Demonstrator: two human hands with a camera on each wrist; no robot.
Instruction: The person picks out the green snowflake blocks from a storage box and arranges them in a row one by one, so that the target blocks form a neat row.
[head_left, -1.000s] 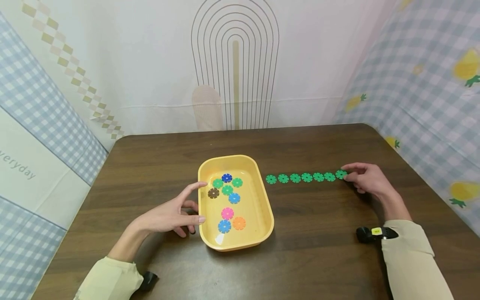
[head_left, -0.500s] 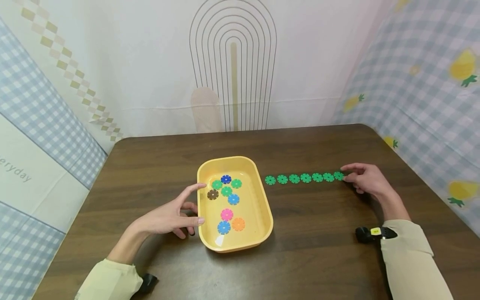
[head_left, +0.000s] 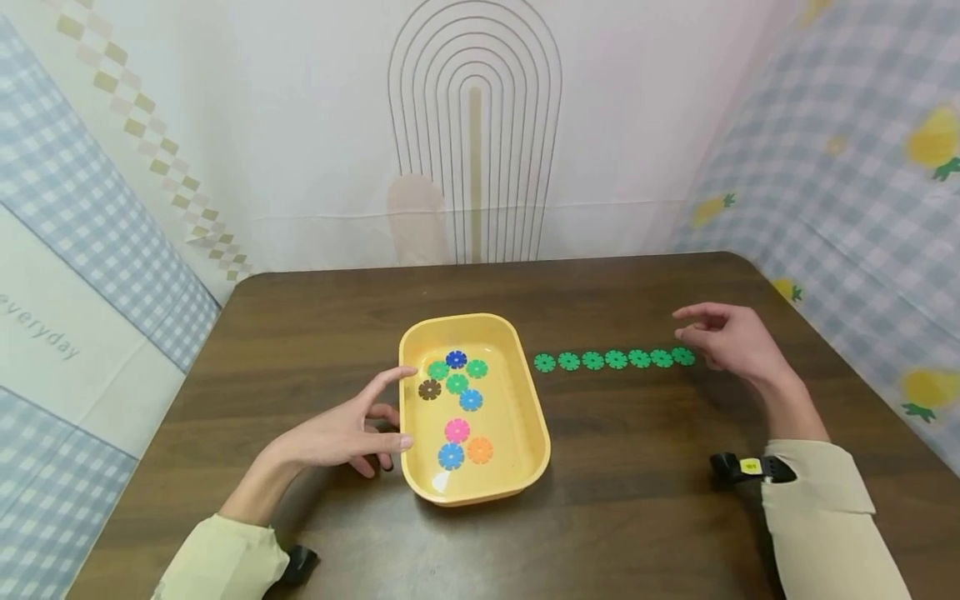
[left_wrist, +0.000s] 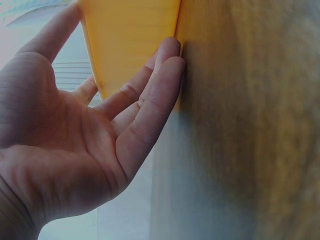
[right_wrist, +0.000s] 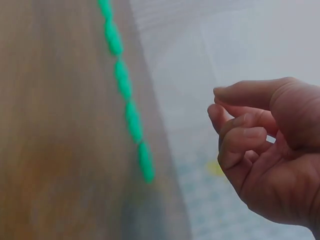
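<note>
A yellow tray (head_left: 531, 400) stands on the table, holding several notched snowflake discs, among them a brown disc (head_left: 430, 389), a pink disc (head_left: 457, 430) and an orange disc (head_left: 480, 450). My left hand (head_left: 337, 429) holds its left side, with index finger and thumb over the rim; the left wrist view shows other fingers against the outer wall (left_wrist: 130, 45). To the right of the tray, a row of green snowflake discs (head_left: 617, 359) lies flat. Above the row's right end hovers my right hand (head_left: 731, 342), nothing in its fingers, thumb and index slightly apart.
The dark wooden table (head_left: 600, 517) ends at a patterned white cloth (head_left: 322, 150) behind it. A checked cloth (head_left: 847, 217) hangs along the right side. Black straps with small devices (head_left: 750, 467) sit on both wrists.
My right hand has let go of the rightmost green snowflake disc, which now lies in line with the row, and has risen away from it. The left hand stays on the tray.
</note>
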